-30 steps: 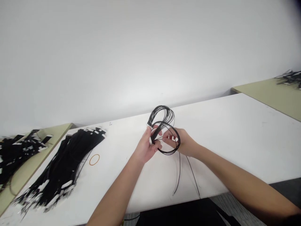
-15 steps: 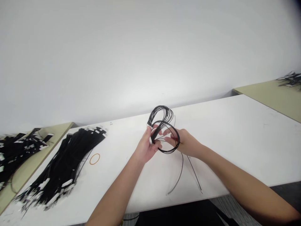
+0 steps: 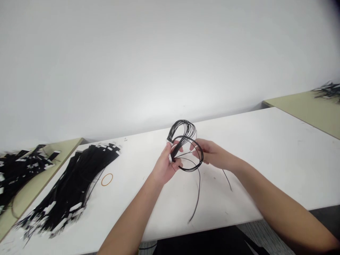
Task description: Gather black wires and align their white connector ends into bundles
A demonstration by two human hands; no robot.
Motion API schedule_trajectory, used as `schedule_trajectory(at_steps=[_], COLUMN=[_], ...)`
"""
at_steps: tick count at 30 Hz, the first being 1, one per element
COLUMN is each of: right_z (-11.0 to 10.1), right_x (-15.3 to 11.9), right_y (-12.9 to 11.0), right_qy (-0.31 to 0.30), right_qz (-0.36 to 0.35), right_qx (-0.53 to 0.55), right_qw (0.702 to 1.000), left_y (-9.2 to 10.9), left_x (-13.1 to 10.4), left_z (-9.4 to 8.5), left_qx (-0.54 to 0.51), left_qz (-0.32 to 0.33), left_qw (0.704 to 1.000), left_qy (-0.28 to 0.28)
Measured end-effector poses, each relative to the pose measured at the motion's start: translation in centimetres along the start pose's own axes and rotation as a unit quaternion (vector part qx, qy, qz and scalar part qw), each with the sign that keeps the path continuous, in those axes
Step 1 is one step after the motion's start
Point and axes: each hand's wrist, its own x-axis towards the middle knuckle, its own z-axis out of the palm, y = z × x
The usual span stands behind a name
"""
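A black wire harness [image 3: 187,128] is looped above the white table, its white connectors at the left side of the loops. My left hand [image 3: 168,163] is closed on the connector end. At the right side of the loop, my right hand [image 3: 209,153] has its fingers pinched round a thin black wire; the fingertips lie partly behind the loop. One loose wire [image 3: 199,193] hangs below the loop, and another wire end shows under my right wrist.
A big pile of black harnesses [image 3: 77,180] lies on the white table [image 3: 127,219] at left, beside an orange rubber band [image 3: 107,179]. More harnesses [image 3: 23,166] lie on the far-left table, others [image 3: 329,90] at far right. A wall stands behind.
My right hand has moved slightly right and up, drawing a thin wire. The wire ends hanging below have shifted, the right one upward. My left hand stays in place.
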Motion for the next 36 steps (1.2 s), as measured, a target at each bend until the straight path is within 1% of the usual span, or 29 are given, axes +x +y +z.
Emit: schedule_trajectory(at_steps=[1,2,4,6,7,12,14,19,23,25,27,29,30,31,32,33,34,36], right_z=[-0.5,-1.0,-1.8,-2.2,-2.2,-1.2,-0.9,-1.3,-1.8,-2.0,-1.9,-1.7,-1.5,-1.3,-1.0,-0.7,-0.5,-0.1], right_x=[-0.1,-0.2,-0.3,-0.2,0.0,0.9,1.1,1.5,1.4,1.2,0.9,0.6,0.4,0.3,0.3,0.2,0.2,0.3], right_y=[-0.2,-0.4,-0.6,-0.7,-0.7,-0.2,0.0,0.2,0.1,0.1,0.2,0.3,0.4,0.4,0.5,0.5,0.5,0.6], right_qy=[0.001,0.006,0.026,0.05,0.068,0.204,0.243,0.306,0.331,0.338,0.34,0.329,0.318,0.301,0.284,0.269,0.258,0.252], right_qz=[0.014,0.022,0.009,-0.021,-0.032,-0.053,-0.057,-0.068,-0.089,-0.103,-0.135,-0.186,-0.216,-0.243,-0.263,-0.278,-0.287,-0.291], right_qx=[0.078,0.158,0.306,0.399,0.418,0.394,0.39,0.392,0.416,0.395,0.337,0.222,0.14,0.049,-0.038,-0.111,-0.163,-0.209], right_qw=[0.997,0.987,0.952,0.916,0.905,0.895,0.887,0.865,0.842,0.848,0.867,0.899,0.913,0.921,0.921,0.915,0.908,0.899], left_y=[0.0,0.0,0.0,0.0,-0.1,-0.2,-0.3,-0.5,-0.5,-0.4,-0.3,-0.2,-0.2,-0.1,-0.1,-0.2,-0.2,-0.2], left_x=[0.0,0.0,0.0,0.1,0.2,0.4,0.3,0.1,0.0,0.0,0.0,0.1,0.1,0.1,0.1,0.1,0.2,0.2], left_z=[0.0,0.0,0.0,-0.1,-0.1,-0.3,-0.3,-0.1,-0.2,-0.3,-0.3,-0.4,-0.4,-0.4,-0.4,-0.4,-0.5,-0.5], left_qx=[0.001,0.004,0.016,0.031,0.039,0.08,0.105,0.174,0.198,0.206,0.213,0.218,0.221,0.226,0.231,0.236,0.242,0.25], left_qz=[-0.002,-0.004,-0.007,-0.009,-0.01,-0.021,-0.025,-0.05,-0.038,-0.031,-0.026,-0.021,-0.018,-0.015,-0.013,-0.012,-0.011,-0.009], left_qw=[1.0,1.0,1.0,0.999,0.999,0.997,0.994,0.982,0.978,0.977,0.976,0.975,0.974,0.974,0.972,0.971,0.97,0.968], left_qy=[0.003,0.006,0.007,0.007,0.006,0.001,-0.012,-0.061,-0.054,-0.045,-0.038,-0.034,-0.033,-0.032,-0.032,-0.032,-0.032,-0.032])
